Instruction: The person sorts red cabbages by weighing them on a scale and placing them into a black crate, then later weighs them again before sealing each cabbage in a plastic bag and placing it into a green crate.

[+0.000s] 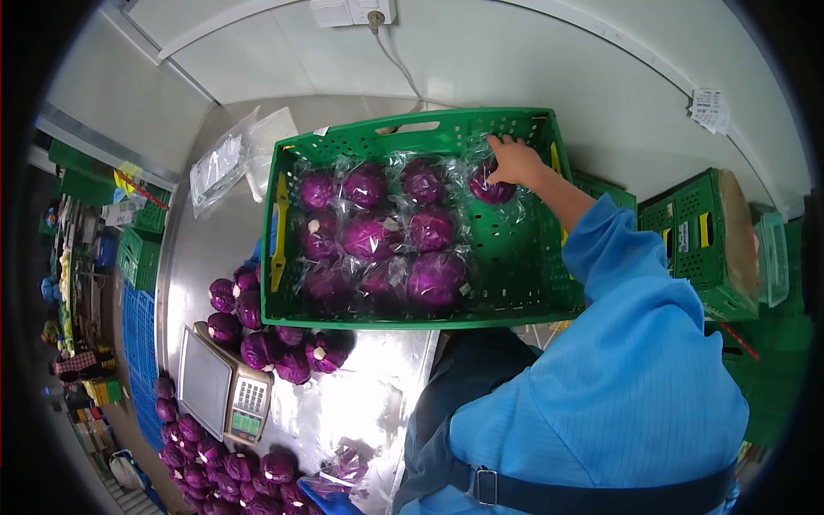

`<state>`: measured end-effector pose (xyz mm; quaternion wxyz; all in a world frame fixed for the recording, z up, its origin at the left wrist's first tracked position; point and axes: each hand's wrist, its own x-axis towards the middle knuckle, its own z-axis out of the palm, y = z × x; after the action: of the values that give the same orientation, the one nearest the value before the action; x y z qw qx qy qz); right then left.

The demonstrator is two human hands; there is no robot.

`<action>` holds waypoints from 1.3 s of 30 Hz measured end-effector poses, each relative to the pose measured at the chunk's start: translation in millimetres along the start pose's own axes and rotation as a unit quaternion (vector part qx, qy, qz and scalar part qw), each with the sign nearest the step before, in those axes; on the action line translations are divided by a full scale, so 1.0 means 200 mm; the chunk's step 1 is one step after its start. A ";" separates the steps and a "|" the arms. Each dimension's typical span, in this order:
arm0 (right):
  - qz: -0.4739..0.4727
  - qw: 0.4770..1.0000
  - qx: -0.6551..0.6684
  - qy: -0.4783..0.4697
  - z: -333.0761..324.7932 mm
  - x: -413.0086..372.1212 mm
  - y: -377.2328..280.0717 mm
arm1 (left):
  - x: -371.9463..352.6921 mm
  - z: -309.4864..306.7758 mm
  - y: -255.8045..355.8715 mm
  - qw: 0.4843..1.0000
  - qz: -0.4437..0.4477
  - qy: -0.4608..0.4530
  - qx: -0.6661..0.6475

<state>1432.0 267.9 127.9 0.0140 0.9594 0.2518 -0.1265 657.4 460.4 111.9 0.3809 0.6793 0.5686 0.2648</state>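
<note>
My right hand (515, 161) reaches into the green crate (412, 324) near its back right corner. Its fingers are spread above a plastic-wrapped red cabbage (491, 187), and the thumb lies against that cabbage. Clear film bunches around it under the fingertips. To its left, several wrapped red cabbages (372, 237) sit in rows of three on the crate floor. My left hand is out of sight.
A steel table (335, 412) bears a weighing scale (247, 396), loose red cabbages (292, 365) and a larger pile (227, 468). Clear plastic bags (225, 167) lie by the crate. More green crates (699, 245) stand at right. A power cable (399, 64) hangs down the wall.
</note>
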 end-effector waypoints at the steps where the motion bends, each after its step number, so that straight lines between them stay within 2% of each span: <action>1: 0.001 1.000 -0.005 0.015 0.02 0.00 0.00 | -0.01 -0.02 -0.01 1.000 0.004 0.001 0.003; 6: -0.034 0.997 -0.025 0.068 0.01 -0.01 0.00 | -0.03 -0.08 0.00 0.997 0.069 -0.015 0.011; 8: -0.120 0.986 0.040 0.105 -0.07 -0.07 -0.06 | -0.07 -0.06 0.10 0.998 0.051 0.004 0.045; 9: -0.203 0.959 0.095 0.172 -0.09 -0.10 -0.11 | -0.08 -0.06 0.19 0.998 0.025 -0.001 0.054; 10: -0.240 0.942 0.163 0.168 -0.12 -0.14 -0.19 | -0.10 -0.08 0.16 0.999 0.039 -0.007 0.019; 11: -0.212 0.937 0.259 0.102 -0.24 -0.28 -0.39 | -0.11 -0.10 0.14 0.999 -0.010 0.008 0.036; 13: -0.292 0.872 0.374 0.121 -0.32 -0.57 -0.72 | -0.13 -0.08 0.19 0.999 0.014 -0.001 -0.039; 14: -0.325 0.843 0.419 0.091 -0.32 -0.73 -0.88 | -0.14 -0.09 0.21 1.000 0.030 0.000 0.009; 15: -0.385 0.829 0.398 0.076 -0.31 -0.89 -1.03 | -0.15 -0.10 0.22 0.997 0.047 -0.003 0.054; 17: -0.528 0.781 0.333 0.027 -0.15 -1.11 -1.26 | -0.19 -0.14 0.23 0.998 -0.006 -0.001 0.058; 19: -0.575 0.766 0.285 -0.037 0.14 -1.22 -1.53 | -0.21 -0.13 0.21 0.997 0.050 0.009 0.057; 22: -0.445 0.874 0.195 -0.007 0.63 -1.13 -1.90 | -0.22 -0.11 0.19 0.996 0.069 0.010 0.052; 23: -0.391 0.906 0.166 -0.004 0.76 -1.09 -2.00 | -0.23 -0.12 0.18 0.997 0.045 0.007 0.068; 25: -0.356 0.900 0.252 -0.012 0.99 -0.97 -2.09 | -0.23 -0.14 0.17 0.996 -0.002 -0.008 0.093; 27: -0.326 0.905 0.269 -0.046 0.95 -0.93 -2.11 | -0.23 -0.16 0.18 0.997 -0.034 -0.036 0.060; 29: -0.310 0.828 0.439 -0.161 1.06 -0.81 -2.05 | -0.23 -0.18 0.17 0.999 -0.024 -0.042 0.001; 30: -0.247 0.757 0.534 -0.285 0.85 -0.95 -2.02 | -0.23 -0.21 0.19 0.997 -0.037 -0.057 -0.032; 31: -0.195 0.648 0.633 -0.376 0.69 -1.13 -1.99 | -0.24 -0.22 0.18 0.994 -0.050 -0.071 -0.067; 32: -0.130 0.520 0.709 -0.458 0.59 -1.30 -1.95 | -0.23 -0.21 0.15 0.994 -0.019 -0.071 -0.076; 33: -0.106 0.353 0.717 -0.592 0.57 -1.42 -1.92 | -0.23 -0.22 0.13 0.993 -0.005 -0.076 -0.087; 34: -0.082 0.315 0.693 -0.643 0.51 -1.62 -1.93 | -0.22 -0.23 0.12 0.992 0.010 -0.082 -0.098; 35: -0.110 0.383 0.650 -0.647 0.44 -1.81 -1.96 | -0.22 -0.24 0.10 0.990 0.024 -0.088 -0.110; 36: -0.182 0.342 0.635 -0.668 0.39 -1.98 -2.01 | -0.22 -0.23 0.07 0.991 0.062 -0.082 -0.089; 37: -0.224 0.331 0.594 -0.698 0.36 -2.09 -2.06 | -0.23 -0.25 0.07 0.988 0.061 -0.086 -0.109; 38: -0.234 0.359 0.546 -0.720 0.37 -2.17 -2.11 | -0.24 -0.26 0.08 0.986 0.060 -0.090 -0.129; 39: -0.242 0.416 0.517 -0.708 0.37 -2.24 -2.13 | -0.26 -0.29 0.08 0.985 0.062 -0.092 -0.131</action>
<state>830.5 419.0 183.3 -0.3424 0.2561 0.2615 -0.8653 609.5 421.2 162.7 0.5001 0.6791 0.4481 0.2965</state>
